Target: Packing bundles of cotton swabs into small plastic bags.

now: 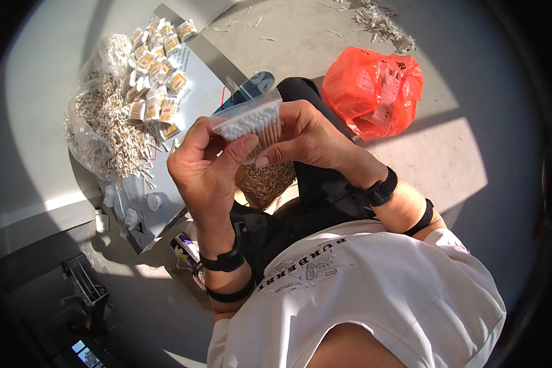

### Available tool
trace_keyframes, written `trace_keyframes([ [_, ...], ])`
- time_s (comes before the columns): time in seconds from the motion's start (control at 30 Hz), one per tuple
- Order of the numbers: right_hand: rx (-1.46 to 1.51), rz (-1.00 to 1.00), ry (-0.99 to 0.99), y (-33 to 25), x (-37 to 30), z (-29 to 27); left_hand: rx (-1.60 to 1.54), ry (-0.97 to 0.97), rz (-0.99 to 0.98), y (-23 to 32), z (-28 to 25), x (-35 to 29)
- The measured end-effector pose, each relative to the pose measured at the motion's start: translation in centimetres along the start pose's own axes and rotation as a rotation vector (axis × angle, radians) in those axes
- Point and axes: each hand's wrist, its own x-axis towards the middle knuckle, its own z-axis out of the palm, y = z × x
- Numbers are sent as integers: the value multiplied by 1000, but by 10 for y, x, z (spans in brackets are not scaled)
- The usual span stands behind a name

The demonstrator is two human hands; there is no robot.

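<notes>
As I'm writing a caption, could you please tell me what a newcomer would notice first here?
Probably the red plastic bag at upper right. Next, the clear bag of cotton swabs held mid-picture by the left hand and right hand, then the heap of loose swabs on the table at left.

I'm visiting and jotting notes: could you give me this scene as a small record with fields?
Left hand: holds left side of zip bag
Right hand: holds right side of zip bag
Zip bag: clear, with white-tipped swabs inside
Table: on the left, bearing loose swabs and small packs
Right side: red bag
</notes>
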Motion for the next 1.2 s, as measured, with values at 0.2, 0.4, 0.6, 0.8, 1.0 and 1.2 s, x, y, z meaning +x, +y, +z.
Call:
trace_keyframes([
  [0.2, 2, 136, -42, -1, 2, -1, 0, -9, 61, -4, -3, -1],
  [0.4, -42, 75, -38, 4, 3, -3, 42, -84, 131, -7, -2, 7],
  [0.6, -14, 89, -60, 2, 2, 0, 64, -69, 267, -15, -2, 4],
  [0.8, -209, -8, -77, 4, 2, -3, 76, -38, 155, -4, 9, 4],
  [1.0, -138, 100, -30, 5, 3, 3, 193, -17, 282, -12, 8, 1],
  [1.2, -250, -19, -34, 4, 1, 2, 132, -49, 203, -2, 15, 4],
])
